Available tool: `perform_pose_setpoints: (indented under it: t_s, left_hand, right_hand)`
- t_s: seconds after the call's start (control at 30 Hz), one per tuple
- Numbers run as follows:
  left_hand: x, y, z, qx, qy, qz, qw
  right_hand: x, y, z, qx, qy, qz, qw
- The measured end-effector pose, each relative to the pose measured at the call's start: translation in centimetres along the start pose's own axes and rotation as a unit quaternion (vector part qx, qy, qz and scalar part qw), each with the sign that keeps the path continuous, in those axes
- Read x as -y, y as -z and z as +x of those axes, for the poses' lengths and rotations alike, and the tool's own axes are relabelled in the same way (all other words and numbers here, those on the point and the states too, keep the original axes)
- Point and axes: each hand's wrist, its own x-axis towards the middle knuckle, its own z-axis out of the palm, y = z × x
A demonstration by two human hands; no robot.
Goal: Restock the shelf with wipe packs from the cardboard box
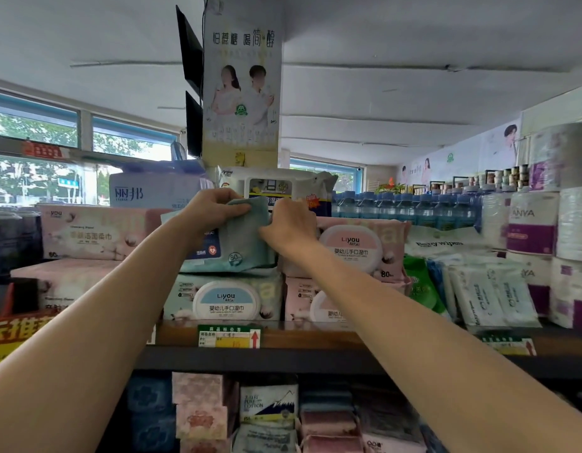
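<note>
A light blue-green wipe pack (240, 246) lies tilted on top of another blue-lidded wipe pack (224, 300) on the top shelf (283, 338). My left hand (211, 207) grips the upper left edge of the tilted pack with curled fingers. My right hand (289, 223) holds its upper right edge, fingers curled over it. Both arms reach up and forward. Pink-lidded wipe packs (351, 246) are stacked just to the right. The cardboard box is out of view.
A white wipe pack (276, 188) stands behind my hands in front of a pillar with a poster (240, 93). Pink tissue packs (93, 237) sit left, small wipe packs (485, 289) and paper rolls (551, 223) right. Water bottles (407, 207) line the back. A lower shelf holds tissue packs (266, 410).
</note>
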Motion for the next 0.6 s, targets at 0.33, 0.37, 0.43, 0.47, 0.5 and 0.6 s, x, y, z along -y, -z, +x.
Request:
perform_pose_setpoints:
  t_s: [0.33, 0.37, 0.43, 0.47, 0.5, 0.6]
  left_hand:
    - [1.9, -1.9, -1.2, 0.048, -0.084, 0.510, 0.855]
    - [1.9, -1.7, -1.2, 0.051, -0.083, 0.513, 0.853]
    - [1.7, -1.6, -1.1, 0.059, -0.075, 0.521, 0.848]
    - [1.7, -1.7, -1.1, 0.059, -0.072, 0.521, 0.848]
    - [1.7, -1.9, -1.1, 0.056, -0.068, 0.517, 0.852]
    - [2.0, -3.1, -0.8, 0.003, -0.060, 0.490, 0.870]
  right_hand:
    - [-2.2, -0.4, 0.4, -0.010, 0.020, -0.132, 0.991]
    - [-2.0, -0.5, 0.5, -0.020, 0.003, -0.118, 0.993]
    - [-1.8, -0.9, 0.8, -0.038, -0.020, -0.114, 0.993]
    - [-1.7, -1.1, 0.9, -0.044, -0.020, -0.119, 0.992]
    - [-1.6, -1.2, 0.9, -0.048, -0.015, -0.125, 0.991]
    - [-1.9, -1.3, 0.9, -0.040, 0.034, -0.136, 0.989]
